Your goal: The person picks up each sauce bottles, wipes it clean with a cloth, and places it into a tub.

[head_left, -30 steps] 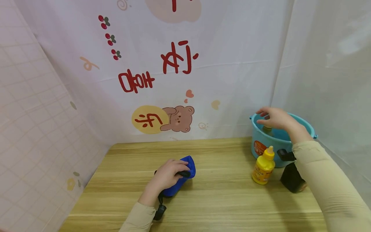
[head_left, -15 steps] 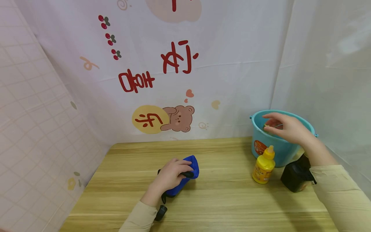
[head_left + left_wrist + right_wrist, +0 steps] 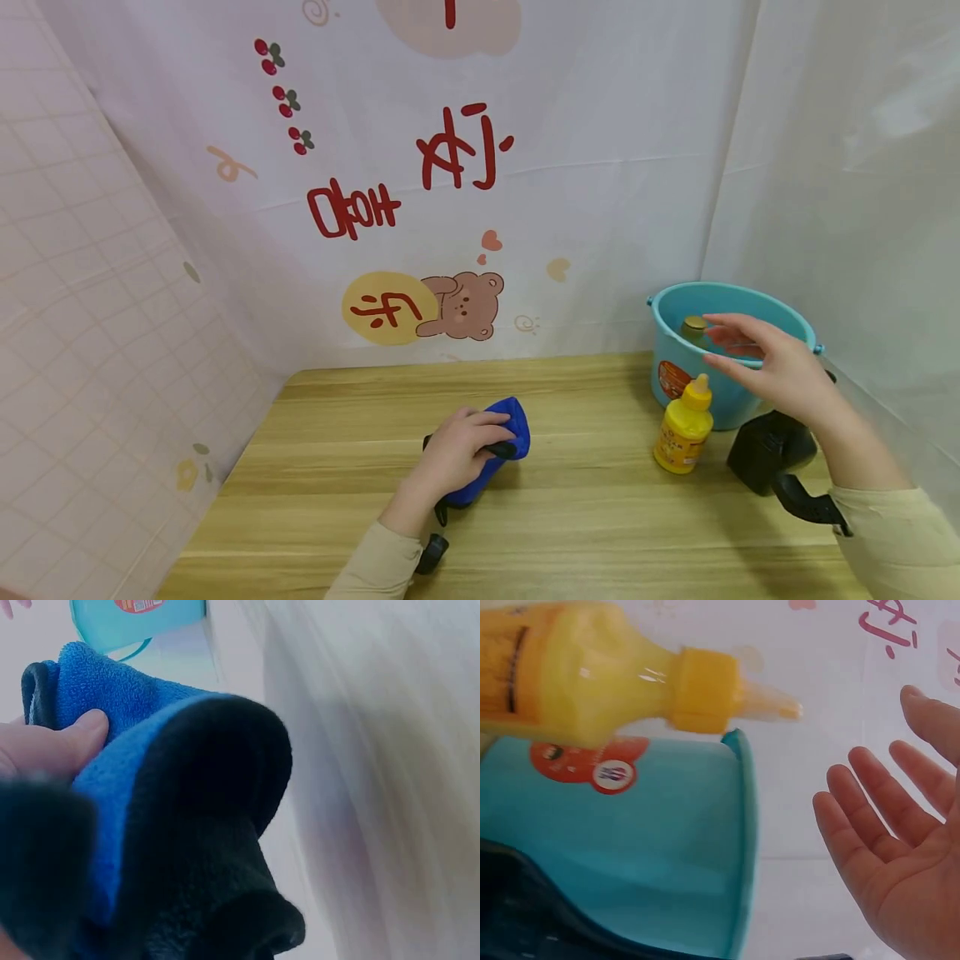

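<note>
My left hand (image 3: 461, 450) grips a folded blue terry cloth (image 3: 512, 427) low over the wooden table. In the left wrist view the thumb presses on the blue side of the cloth (image 3: 127, 694), whose black edging and dark inner side curl outward. My right hand (image 3: 776, 358) is at the near rim of a light blue bucket (image 3: 705, 375), fingers spread and holding nothing. Inside the bucket a bottle with a gold cap (image 3: 694, 325) shows at the left. A yellow squeeze bottle (image 3: 682, 433) with a pointed nozzle stands upright in front of the bucket.
A black container (image 3: 765, 454) stands right of the yellow bottle, partly behind the right wrist's camera mount. White printed curtains (image 3: 585, 167) hang behind the table and on both sides. The wooden tabletop (image 3: 585, 517) lies under everything.
My right hand has drawn back from over the bucket toward the near right, leaving the gold-capped bottle in plain sight. My left hand has slid slightly right with the cloth.
</note>
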